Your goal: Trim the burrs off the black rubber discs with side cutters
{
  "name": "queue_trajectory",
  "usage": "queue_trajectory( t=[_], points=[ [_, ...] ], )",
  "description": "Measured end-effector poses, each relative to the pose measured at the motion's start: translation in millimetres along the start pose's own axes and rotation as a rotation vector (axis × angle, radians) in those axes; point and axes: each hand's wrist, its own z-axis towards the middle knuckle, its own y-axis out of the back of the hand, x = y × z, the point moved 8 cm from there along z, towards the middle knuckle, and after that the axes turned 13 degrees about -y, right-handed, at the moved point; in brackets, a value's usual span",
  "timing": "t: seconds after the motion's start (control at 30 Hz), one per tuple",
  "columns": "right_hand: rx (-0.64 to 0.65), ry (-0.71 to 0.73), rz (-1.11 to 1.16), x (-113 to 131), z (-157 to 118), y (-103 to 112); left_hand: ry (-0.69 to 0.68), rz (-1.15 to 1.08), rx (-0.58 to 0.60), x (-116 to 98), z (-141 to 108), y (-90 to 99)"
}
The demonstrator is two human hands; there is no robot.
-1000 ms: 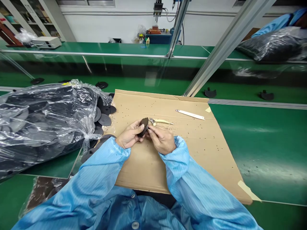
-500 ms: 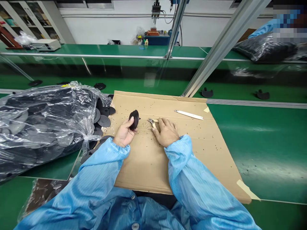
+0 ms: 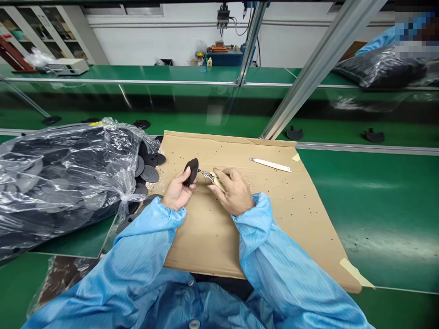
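Observation:
Between thumb and fingers, my left hand (image 3: 178, 189) holds a round black disc (image 3: 191, 172) on edge above the cardboard sheet (image 3: 206, 246). My right hand (image 3: 235, 189) is closed on small cutting pliers (image 3: 208, 176) with pale yellow handles. The metal jaws point left and lie at the small stub on the disc's right face; whether they touch it is too small to tell. Tiny black bits are scattered over the cardboard. A white flat blade-like tool (image 3: 270, 165) lies on the cardboard beyond my right hand.
A large clear bag (image 3: 68, 178) full of black discs fills the left, with loose discs (image 3: 150, 173) spilling beside it. A slanted metal post (image 3: 308, 73) rises behind the cardboard. Black parts (image 3: 294, 133) lie on the green surface behind. A person's blue sleeve shows at upper right.
My right hand has lifted the pliers off the cardboard and moved them left, bringing the jaws to the disc. My left hand has barely moved.

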Motion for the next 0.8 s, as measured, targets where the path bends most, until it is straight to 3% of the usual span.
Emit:
queue_trajectory(
  t=[0.57, 0.8],
  points=[
    [0.008, -0.006, -0.132, -3.3, -0.7, -5.3, -0.016, 0.007, 0.075, 2.7, 2.0, -0.2],
    [-0.011, -0.157, 0.153, -14.2, -0.5, -4.0, -0.13, 0.015, 0.066, -7.5, 5.5, -0.4]
  ],
)
